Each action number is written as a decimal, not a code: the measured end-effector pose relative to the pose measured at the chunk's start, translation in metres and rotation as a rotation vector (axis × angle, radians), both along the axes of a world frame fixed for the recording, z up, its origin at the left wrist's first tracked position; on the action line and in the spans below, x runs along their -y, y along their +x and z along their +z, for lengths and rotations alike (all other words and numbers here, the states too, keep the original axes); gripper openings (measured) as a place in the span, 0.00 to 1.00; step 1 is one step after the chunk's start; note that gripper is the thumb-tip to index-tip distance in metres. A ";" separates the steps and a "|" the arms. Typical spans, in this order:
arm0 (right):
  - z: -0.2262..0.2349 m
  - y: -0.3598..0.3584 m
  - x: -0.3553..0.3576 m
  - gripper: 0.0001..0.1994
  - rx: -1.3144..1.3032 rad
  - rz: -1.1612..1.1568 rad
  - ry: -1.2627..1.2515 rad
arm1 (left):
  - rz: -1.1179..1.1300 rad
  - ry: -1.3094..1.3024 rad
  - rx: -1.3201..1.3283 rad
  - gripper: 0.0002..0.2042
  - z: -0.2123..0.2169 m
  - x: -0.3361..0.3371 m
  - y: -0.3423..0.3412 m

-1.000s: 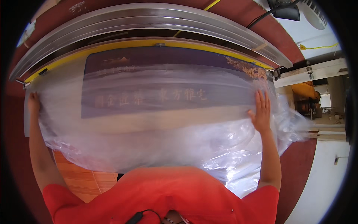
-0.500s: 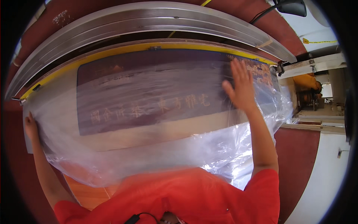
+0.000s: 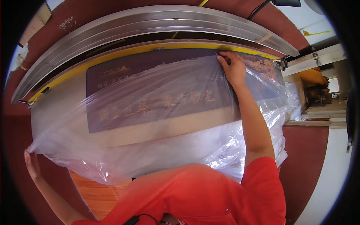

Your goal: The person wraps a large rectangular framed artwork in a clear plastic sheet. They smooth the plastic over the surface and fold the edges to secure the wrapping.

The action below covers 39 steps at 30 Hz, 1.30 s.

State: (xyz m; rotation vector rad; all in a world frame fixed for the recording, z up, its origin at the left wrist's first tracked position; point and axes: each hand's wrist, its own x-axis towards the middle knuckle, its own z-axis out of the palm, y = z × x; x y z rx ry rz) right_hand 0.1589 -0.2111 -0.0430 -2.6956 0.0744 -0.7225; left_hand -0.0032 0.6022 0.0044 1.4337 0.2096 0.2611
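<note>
A clear plastic sheet (image 3: 157, 123) is draped over a pale board (image 3: 56, 93) that bears a dark purple mat-like panel (image 3: 157, 62) with gold lettering. My left hand (image 3: 32, 164), low at the far left, pinches a gathered corner of the sheet beside the board's near left edge. Up near the board's far edge, my right hand (image 3: 234, 69) has thumb and fingers closed on the sheet's upper edge, over the right half of the dark panel. Folds run taut between the two hands. The panel's upper left part lies uncovered.
A yellow strip (image 3: 123, 55) runs along the board's far side, and a long metal rail (image 3: 176, 22) stretches behind it. Loose plastic bunches at the right beside a white frame (image 3: 318, 58). Orange flooring (image 3: 97, 193) shows at the lower left.
My right hand has gone from lying flat on the sheet to gripping its edge. My left hand has moved nearer, pulling the corner down. The panel's upper left is now bare.
</note>
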 end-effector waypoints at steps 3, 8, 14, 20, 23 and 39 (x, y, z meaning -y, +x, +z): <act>0.011 -0.001 0.000 0.07 0.153 0.143 -0.314 | 0.119 0.173 -0.136 0.16 0.011 0.032 0.017; 0.035 -0.029 0.002 0.08 -0.184 0.214 1.015 | 0.376 0.441 0.026 0.13 -0.004 0.062 0.080; 0.012 0.007 0.068 0.11 -0.072 -0.155 0.439 | 0.554 0.964 -0.046 0.17 -0.080 0.091 0.217; 0.002 0.055 0.083 0.17 0.057 -0.377 0.378 | 0.667 0.964 -0.237 0.24 -0.098 0.119 0.269; -0.014 0.057 0.091 0.20 0.057 -0.420 0.467 | 0.641 0.921 -0.272 0.26 -0.098 0.113 0.267; 0.000 0.039 0.073 0.26 -0.041 -0.362 0.608 | 0.532 0.153 -0.315 0.13 -0.070 0.141 0.248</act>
